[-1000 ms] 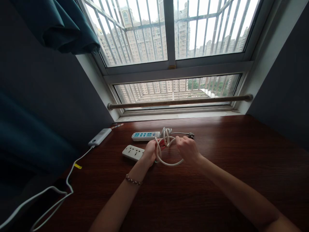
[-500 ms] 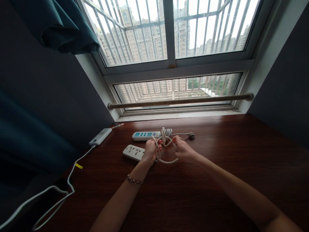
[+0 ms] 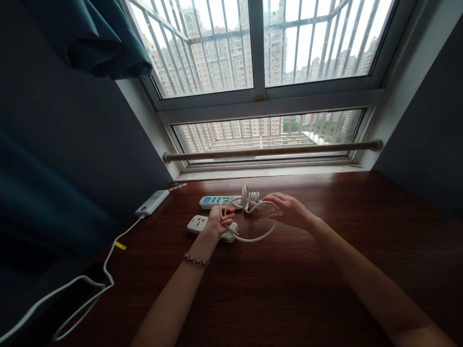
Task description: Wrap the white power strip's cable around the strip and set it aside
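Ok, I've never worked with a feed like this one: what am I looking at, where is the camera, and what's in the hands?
There is no machine here: a person works with two bare hands, filmed by one camera on their head, looking forward and down. The left hand, with a bracelet on its wrist, grips a white cable. The right hand holds the far side of the cable's loop. Both are over a dark wooden desk under a window. On the desk lie a white power strip, a strip with blue sockets and, further left, a white power bank with its own cord trailing off.
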`<state>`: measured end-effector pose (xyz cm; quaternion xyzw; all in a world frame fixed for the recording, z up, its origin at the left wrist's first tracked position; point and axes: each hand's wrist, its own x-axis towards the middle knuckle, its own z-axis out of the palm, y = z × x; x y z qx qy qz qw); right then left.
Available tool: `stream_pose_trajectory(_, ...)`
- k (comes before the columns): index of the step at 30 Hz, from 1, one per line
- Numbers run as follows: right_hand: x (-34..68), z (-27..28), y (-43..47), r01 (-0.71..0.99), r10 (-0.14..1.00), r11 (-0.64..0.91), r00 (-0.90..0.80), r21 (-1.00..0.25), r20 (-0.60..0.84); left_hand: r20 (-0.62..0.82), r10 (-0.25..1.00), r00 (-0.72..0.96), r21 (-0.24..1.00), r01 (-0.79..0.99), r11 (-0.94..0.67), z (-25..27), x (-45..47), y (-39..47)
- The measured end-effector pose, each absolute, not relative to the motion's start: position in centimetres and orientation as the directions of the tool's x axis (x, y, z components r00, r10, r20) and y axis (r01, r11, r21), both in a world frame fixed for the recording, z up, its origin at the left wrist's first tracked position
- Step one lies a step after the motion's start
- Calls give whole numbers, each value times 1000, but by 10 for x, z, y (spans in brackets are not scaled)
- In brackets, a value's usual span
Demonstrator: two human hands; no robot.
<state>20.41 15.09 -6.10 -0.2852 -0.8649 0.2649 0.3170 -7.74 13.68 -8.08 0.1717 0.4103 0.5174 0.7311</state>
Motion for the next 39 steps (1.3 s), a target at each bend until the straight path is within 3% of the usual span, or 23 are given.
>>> stream_pose_trajectory(3,204,-71,159,289,733,630,-528,-721,430,-414,891,186,653,-620,434,-84,-82,139)
stream_pose_trajectory(11,179,-127,179,37,885,214,-431,-976,177,-357,864,355,642,-579,503,-94,-85,141)
stream_pose_trajectory(16,176,-133,177,-190,917,-27,-396,-981,51,-341,853,395,693,-507,512,-90,-82,140)
stream_pose_trajectory(21,177,-126,174,-323,919,-163,-394,-932,-24,-347,877,331,793,-395,463,-80,-63,128)
stream_pose_trajectory(30,180,-122,170,-321,922,-172,-385,-931,-37,-312,949,53,940,-130,316,-59,-30,112)
stream_pose_trajectory(39,163,-101,149,-210,894,-49,-445,-976,51,-267,963,31,953,158,259,-58,-26,108)
